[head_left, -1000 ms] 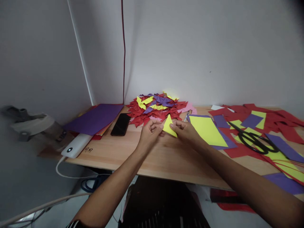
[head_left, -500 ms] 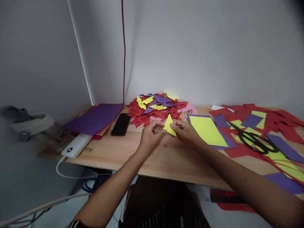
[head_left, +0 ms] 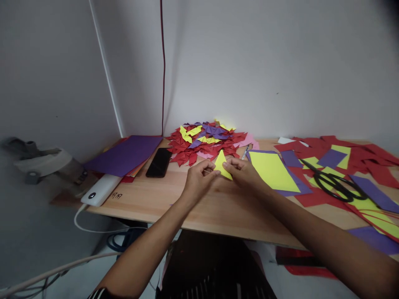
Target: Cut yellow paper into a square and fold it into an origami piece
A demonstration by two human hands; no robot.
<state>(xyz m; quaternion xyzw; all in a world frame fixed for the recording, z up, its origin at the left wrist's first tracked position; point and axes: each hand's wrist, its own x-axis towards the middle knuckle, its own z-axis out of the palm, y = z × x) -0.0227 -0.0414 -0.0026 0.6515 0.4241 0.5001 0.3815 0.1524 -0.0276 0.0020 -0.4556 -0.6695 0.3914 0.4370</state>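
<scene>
A small yellow folded paper (head_left: 221, 160), roughly triangular with its point upward, is held just above the table between my hands. My right hand (head_left: 242, 171) pinches its right side with thumb and fingers. On the opposite side, my left hand (head_left: 200, 176) has its thumb and curled fingers closed on the lower left edge of the paper. Directly behind lies a heap of folded paper pieces (head_left: 215, 139) in red, purple, yellow and pink. Just right of my right hand, a yellow sheet (head_left: 274, 170) rests on purple paper.
Black-handled scissors (head_left: 335, 185) lie among red, purple and yellow paper strips (head_left: 383, 174) at right. Left are a dark phone (head_left: 158, 162), a purple sheet stack (head_left: 127, 153) and a white power bank (head_left: 101, 192) with a cable. A bottle (head_left: 52, 168) stands far left.
My left thumb and fingers have shifted slightly right, onto the edge of the yellow paper. My right hand keeps its pinch, and the paper has tilted only a little.
</scene>
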